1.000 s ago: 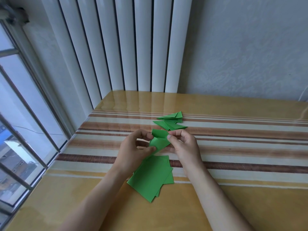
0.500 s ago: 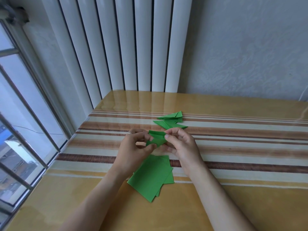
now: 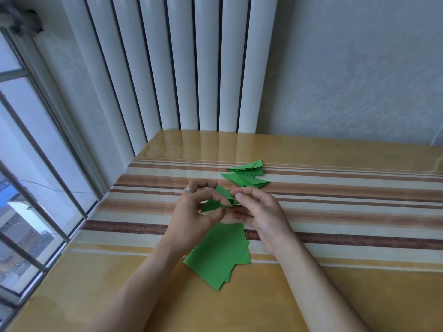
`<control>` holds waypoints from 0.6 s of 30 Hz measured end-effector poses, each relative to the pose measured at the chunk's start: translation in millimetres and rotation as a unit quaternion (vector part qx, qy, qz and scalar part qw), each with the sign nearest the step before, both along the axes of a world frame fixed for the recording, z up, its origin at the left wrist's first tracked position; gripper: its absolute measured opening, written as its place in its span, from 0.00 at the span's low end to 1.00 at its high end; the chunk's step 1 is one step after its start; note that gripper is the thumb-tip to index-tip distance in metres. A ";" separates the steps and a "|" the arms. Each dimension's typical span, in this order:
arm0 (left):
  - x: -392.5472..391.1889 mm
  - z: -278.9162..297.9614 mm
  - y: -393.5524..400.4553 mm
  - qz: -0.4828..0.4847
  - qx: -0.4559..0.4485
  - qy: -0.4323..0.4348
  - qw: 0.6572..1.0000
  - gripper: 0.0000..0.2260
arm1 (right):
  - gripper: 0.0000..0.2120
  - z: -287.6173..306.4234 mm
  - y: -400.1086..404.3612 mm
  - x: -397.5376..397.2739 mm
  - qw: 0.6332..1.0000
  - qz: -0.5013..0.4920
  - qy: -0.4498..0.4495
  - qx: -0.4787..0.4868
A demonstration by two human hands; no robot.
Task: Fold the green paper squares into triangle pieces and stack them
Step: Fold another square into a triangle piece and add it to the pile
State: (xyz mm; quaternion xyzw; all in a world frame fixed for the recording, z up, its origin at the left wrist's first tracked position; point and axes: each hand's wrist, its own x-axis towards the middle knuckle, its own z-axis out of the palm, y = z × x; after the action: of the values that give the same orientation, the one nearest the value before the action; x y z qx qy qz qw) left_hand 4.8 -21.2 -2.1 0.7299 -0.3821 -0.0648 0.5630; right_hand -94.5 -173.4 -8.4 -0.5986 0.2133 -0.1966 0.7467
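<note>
Fingertips of left hand (image 3: 191,212) and right hand (image 3: 259,212) pinch shut on the part-folded green paper (image 3: 217,202), raised above the table (image 3: 359,295) for creasing.

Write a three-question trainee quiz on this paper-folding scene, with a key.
1. True or false: the left hand and right hand both pinch the same green piece.
2. Where do the finished triangles lie relative to the hands: A) beyond them, B) nearer the person, C) on the window sill?
3. Fill in: the unfolded green squares lie on the ____, partly under the wrists.

Key: 1 true; 2 A; 3 table.
</note>
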 end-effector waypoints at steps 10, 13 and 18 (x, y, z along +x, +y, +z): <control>-1.0 1.8 0.4 -0.012 0.016 -0.023 1.000 0.14 | 0.09 -2.8 -3.8 0.9 1.000 0.007 0.006 0.026; -2.5 3.2 0.6 -0.017 0.020 -0.014 1.000 0.13 | 0.09 -4.0 -3.5 1.2 1.000 0.011 0.006 0.015; -4.9 4.2 -1.2 0.013 0.024 0.016 0.999 0.12 | 0.09 -7.4 -6.0 3.1 0.999 -0.022 0.024 -0.037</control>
State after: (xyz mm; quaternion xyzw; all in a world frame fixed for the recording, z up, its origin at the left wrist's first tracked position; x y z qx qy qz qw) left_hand -0.1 -22.4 2.1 0.7474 -0.3612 -0.0784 0.5521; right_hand -91.4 -179.4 -15.7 -0.6259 0.2368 -0.2063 0.7139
